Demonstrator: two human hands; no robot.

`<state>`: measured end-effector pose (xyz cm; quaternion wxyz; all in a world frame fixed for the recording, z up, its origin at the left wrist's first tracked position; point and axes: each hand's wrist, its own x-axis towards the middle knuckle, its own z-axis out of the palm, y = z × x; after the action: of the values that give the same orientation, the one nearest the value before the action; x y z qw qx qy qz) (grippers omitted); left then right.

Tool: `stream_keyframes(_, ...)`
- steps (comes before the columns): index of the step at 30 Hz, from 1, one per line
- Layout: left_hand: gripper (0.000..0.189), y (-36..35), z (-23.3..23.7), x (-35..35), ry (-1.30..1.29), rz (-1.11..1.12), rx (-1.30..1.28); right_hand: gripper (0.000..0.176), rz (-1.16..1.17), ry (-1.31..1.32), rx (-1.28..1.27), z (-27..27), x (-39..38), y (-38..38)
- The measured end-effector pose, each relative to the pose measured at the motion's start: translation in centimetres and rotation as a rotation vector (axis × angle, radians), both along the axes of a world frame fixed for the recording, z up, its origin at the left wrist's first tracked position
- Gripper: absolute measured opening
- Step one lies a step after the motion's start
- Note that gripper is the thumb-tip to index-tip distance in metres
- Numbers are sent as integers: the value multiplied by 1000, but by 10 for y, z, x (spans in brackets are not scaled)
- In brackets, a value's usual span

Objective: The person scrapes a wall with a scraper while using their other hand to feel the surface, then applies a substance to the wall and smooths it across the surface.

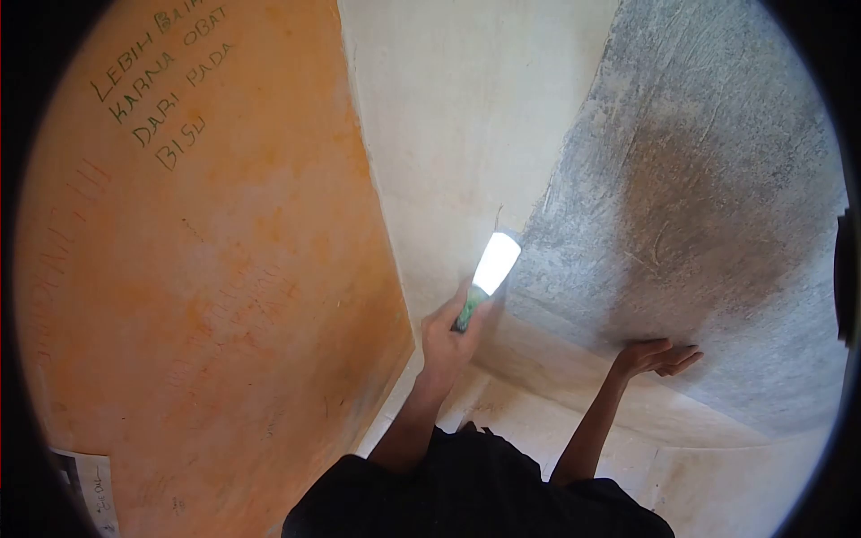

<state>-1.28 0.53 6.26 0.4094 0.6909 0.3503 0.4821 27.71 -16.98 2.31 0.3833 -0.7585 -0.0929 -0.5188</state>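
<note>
OK, L hand (448,339) grips scraper (469,309); glare hides blade (497,263) detail.

One head-worn camera looks forward and down from close above black clothing (475,493), grey surface (717,197) at right.

Orange wall (278,197), mottled grey surface (735,170), green handle (469,309)

- Flat-bladed scraper with a mottled green handle (489,280): its pale, wide blade glares bright white; it is tilted, blade up and slightly right, handle down in the left hand (450,334); the blade end lies by the edge of the grey area, contact unclear.
- Rough, mottled grey wall surface (717,179): scratched, with a dark brownish patch, right of the smoother off-white strip (457,117).
</note>
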Motion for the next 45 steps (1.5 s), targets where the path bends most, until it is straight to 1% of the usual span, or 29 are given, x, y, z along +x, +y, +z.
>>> stream_keyframes(1,41,0,-5,1,-4,-2,9,70,-2,-4,9,1,1,2)
stream_keyframes(3,40,-1,-21,4,-127,-14,67,70,17,-43,-9,1,0,1)
stream_keyframes(4,40,-1,-17,3,-125,-19,66,70,12,-40,-10,2,-1,0)
stream_keyframes(6,40,-4,-8,0,-63,-34,-48,70,17,0,2,4,-4,1)
stream_keyframes(7,40,-3,-9,0,-58,-34,-52,70,17,5,-2,6,-6,3)
stream_keyframes(9,40,-7,-12,0,-62,22,-20,69,30,46,29,11,-12,3)
stream_keyframes(12,44,-1,-18,3,-125,6,59,69,29,-23,-16,-2,2,-2)
stream_keyframes(16,44,1,2,7,-95,-28,-15,69,28,-19,-12,3,-2,1)
stream_keyframes(18,43,-5,-1,4,-85,-12,-68,68,60,78,14,8,-12,-3)
stream_keyframes(19,43,-5,-2,5,-91,-12,-68,68,60,72,14,6,-7,-5)
stream_keyframes(21,43,-1,-5,6,-82,-5,21,68,34,3,-20,-4,3,-6)
stream_keyframes(24,42,0,13,5,-72,19,80,68,44,5,-8,0,-2,-3)
stream_keyframes(25,42,-1,10,3,-70,21,76,68,46,7,-11,0,-2,-3)
stream_keyframes(27,42,-5,2,0,-29,-11,-43,68,63,50,13,0,-3,-4)
stream_keyframes(28,42,-3,7,3,-34,-12,-33,68,62,45,23,1,0,-2)
stream_keyframes(30,42,-4,16,5,-33,-18,-75,70,61,4,-33,-2,0,-6)
stream_keyframes(31,42,-5,20,5,-28,-18,-78,70,61,9,-36,1,-4,-5)
stream_keyframes(33,43,-8,23,2,-58,-8,-53,72,130,47,37,8,-12,-1)
stream_keyframes(35,43,-10,18,9,-77,-9,-36,73,112,20,4,1,-4,-9)
stream_keyframes(37,44,-5,23,8,-85,-5,-9,73,97,2,-17,0,-3,-3)
stream_keyframes(39,44,-11,32,-2,-25,-10,-80,75,154,6,6,3,-8,-5)
stream_keyframes(40,44,-16,26,0,-26,-11,-86,75,153,5,-1,3,-10,-11)
stream_keyframes(42,44,-9,15,9,-92,4,-52,76,140,52,14,6,-12,-5)
stream_keyframes(45,44,-13,25,11,-120,22,-61,76,170,33,17,7,-12,-5)
